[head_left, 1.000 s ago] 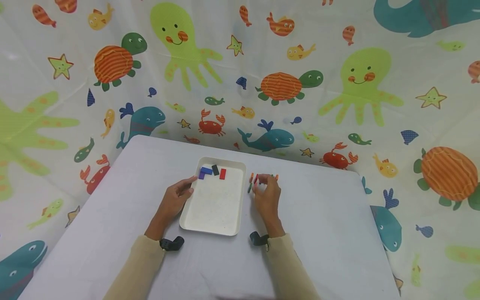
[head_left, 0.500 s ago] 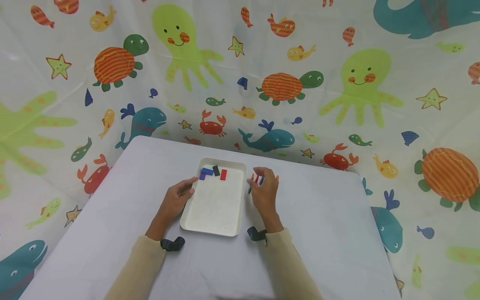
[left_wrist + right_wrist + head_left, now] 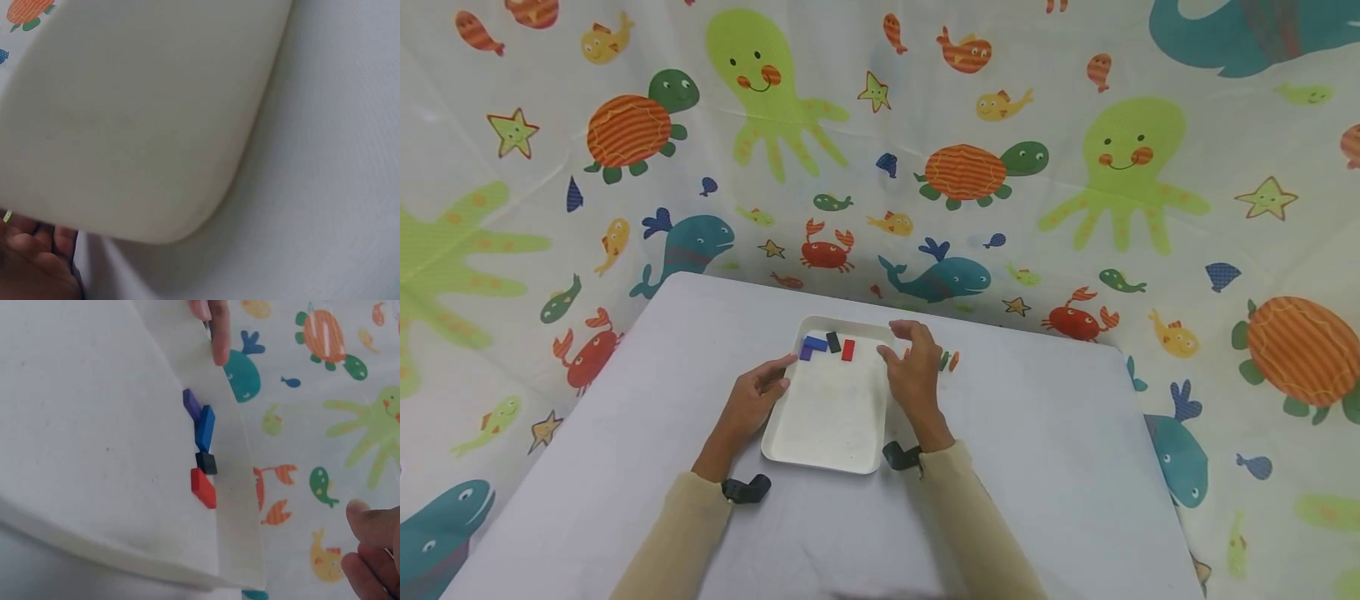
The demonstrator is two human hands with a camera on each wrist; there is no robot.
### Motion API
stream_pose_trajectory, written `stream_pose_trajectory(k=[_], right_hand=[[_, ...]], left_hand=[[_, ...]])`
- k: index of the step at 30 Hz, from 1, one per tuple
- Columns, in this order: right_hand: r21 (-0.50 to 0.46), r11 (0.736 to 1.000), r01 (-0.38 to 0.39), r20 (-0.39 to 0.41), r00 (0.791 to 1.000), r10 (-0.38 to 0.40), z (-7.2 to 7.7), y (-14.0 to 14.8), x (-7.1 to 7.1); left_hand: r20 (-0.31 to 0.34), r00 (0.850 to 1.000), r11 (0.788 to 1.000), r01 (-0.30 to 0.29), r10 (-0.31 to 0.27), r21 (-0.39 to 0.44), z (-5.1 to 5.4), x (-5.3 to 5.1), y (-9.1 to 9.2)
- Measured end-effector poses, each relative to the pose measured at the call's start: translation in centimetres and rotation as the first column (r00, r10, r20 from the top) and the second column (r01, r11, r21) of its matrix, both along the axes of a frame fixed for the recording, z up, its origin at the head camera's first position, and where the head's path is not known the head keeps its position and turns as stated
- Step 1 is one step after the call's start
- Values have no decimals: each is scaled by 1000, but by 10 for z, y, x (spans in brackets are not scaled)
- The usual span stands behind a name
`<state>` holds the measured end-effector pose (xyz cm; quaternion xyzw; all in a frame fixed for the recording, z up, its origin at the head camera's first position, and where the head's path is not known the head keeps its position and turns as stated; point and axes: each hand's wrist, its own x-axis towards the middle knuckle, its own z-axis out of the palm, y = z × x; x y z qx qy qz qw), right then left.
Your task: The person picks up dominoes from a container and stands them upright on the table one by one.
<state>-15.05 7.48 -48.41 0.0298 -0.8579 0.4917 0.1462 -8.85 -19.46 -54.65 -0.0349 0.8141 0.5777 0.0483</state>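
Note:
My left hand (image 3: 756, 398) rests against the left rim of the white tray (image 3: 827, 417), its fingertips touching the edge. In the right wrist view, a straight finger of that hand (image 3: 219, 331) lies over the rim. My right hand (image 3: 916, 375) is above the tray's right rim, thumb and forefinger apart, with nothing visible between them. At the tray's far end lie a purple block (image 3: 806, 353), a blue block (image 3: 816, 342), a black block (image 3: 833, 342) and a red block (image 3: 847, 350). The purple and blue ones touch.
Right of the tray stand a green block (image 3: 944, 361) and an orange block (image 3: 954, 361); my right hand hides part of that group. The white table (image 3: 1037, 433) ends at a cloth (image 3: 850, 183) printed with sea animals.
My right hand has moved left from the blocks beside the tray to above its right rim, its thumb and forefinger spreading. The left hand and the blocks in the tray have stayed put.

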Motion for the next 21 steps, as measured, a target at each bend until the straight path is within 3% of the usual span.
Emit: stream_pose_trajectory(k=[11, 21], right_hand=[[23, 999, -30, 22, 999, 29, 2, -17, -7], [43, 996, -76, 105, 992, 71, -3, -35, -13]], left_hand=[[-5, 1000, 1000, 0, 0, -2, 0, -1, 2], [-7, 1000, 1000, 1, -1, 21, -4, -2, -1]])
